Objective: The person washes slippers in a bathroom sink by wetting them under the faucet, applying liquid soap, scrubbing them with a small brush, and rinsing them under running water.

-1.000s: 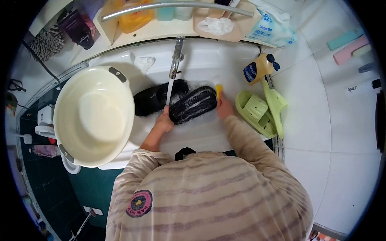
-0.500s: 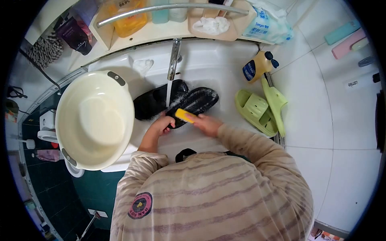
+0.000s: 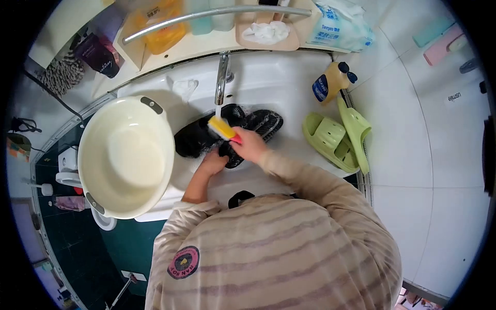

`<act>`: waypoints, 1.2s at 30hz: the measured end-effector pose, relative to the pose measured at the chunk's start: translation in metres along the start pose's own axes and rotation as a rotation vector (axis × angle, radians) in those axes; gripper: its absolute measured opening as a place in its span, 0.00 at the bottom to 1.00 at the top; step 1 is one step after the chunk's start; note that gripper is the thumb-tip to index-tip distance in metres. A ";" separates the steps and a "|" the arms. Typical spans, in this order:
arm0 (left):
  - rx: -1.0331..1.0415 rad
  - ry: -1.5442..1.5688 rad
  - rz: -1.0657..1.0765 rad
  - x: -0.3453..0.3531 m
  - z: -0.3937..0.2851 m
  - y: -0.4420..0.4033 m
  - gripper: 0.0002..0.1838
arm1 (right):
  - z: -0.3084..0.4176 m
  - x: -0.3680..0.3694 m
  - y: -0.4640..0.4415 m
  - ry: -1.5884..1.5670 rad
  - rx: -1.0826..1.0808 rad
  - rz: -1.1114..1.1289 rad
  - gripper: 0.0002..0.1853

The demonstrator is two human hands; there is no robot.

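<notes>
In the white sink (image 3: 289, 77) lie two black slippers with suds on them. My left hand (image 3: 213, 163) grips the near end of the right black slipper (image 3: 266, 123). My right hand (image 3: 250, 146) is closed round the red end of a yellow brush (image 3: 222, 127), held over the left black slipper (image 3: 194, 138), just below the tap (image 3: 221, 80). Water runs from the tap, and the brush partly hides where it lands. The far part of the right slipper shows its ridged surface.
A large cream basin (image 3: 126, 157) stands on the sink's left side. Green slippers (image 3: 330, 137) and a yellow bottle (image 3: 330, 82) rest at the right edge. Above the tap, a shelf (image 3: 206, 50) with a metal rail (image 3: 217, 11) holds bottles and a tissue pack (image 3: 341, 28).
My right hand has swung the brush from the right side of the slippers, across them, to the left under the tap. My left hand stays at the slipper's near end.
</notes>
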State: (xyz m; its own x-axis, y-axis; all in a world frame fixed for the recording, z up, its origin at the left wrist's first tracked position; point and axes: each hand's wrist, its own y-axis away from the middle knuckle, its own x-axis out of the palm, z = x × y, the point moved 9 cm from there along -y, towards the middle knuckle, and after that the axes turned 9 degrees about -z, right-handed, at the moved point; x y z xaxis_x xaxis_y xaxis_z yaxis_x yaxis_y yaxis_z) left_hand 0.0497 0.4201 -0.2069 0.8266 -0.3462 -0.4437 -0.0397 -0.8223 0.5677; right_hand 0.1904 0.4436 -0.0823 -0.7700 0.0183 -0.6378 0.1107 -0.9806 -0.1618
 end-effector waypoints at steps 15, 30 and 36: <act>0.321 -0.685 -0.597 -0.078 -0.053 0.103 0.49 | 0.047 0.029 -0.014 -0.059 -0.278 0.078 0.15; 0.359 0.693 -0.202 -0.061 -0.040 0.083 0.26 | 0.019 -0.102 -0.011 -0.321 -0.148 -0.135 0.28; 0.120 0.642 -0.197 -0.048 -0.013 0.041 0.22 | -0.067 -0.041 0.007 0.368 0.239 0.112 0.29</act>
State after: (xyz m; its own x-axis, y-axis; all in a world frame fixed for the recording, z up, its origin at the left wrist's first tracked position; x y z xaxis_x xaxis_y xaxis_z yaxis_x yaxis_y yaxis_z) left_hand 0.0152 0.4093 -0.1537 0.9926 0.1214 -0.0102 0.1144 -0.8996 0.4215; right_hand 0.2653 0.4491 -0.1077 -0.4819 -0.0643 -0.8739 -0.0011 -0.9973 0.0740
